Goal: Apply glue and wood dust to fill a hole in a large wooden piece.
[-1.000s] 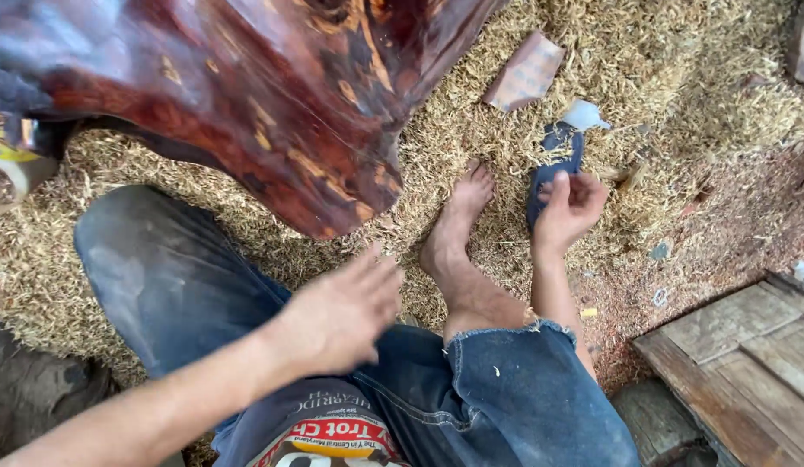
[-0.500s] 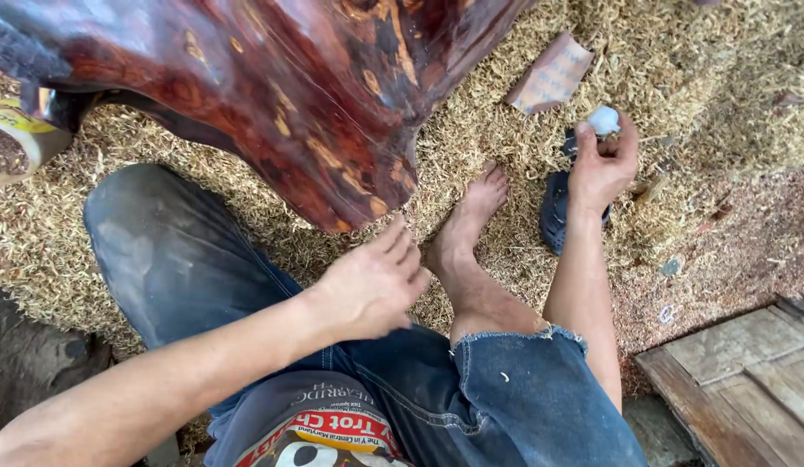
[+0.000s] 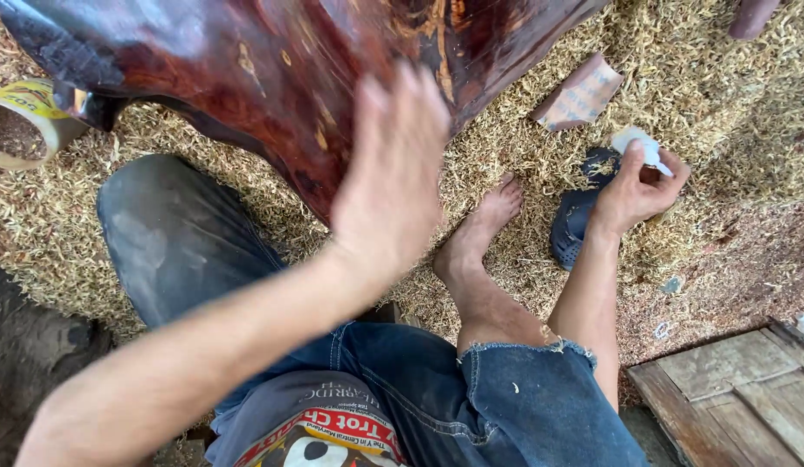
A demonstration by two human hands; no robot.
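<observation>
Left hand [image 3: 393,173]: spread flat, feeling glossy dark-red carved wood slab [image 3: 246,78].
Right hand [image 3: 631,195]: pinched small white plastic tube [image 3: 637,145], readied over sawdust.

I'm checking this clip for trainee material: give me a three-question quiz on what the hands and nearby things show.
1. True or false: the right hand grips a small white object.
2. The left hand is raised in front of: A) the wooden platform B) the glossy dark red wood piece C) the tape roll
3. What covers the ground?

Key: 1 true; 2 B; 3 wood shavings.
</observation>
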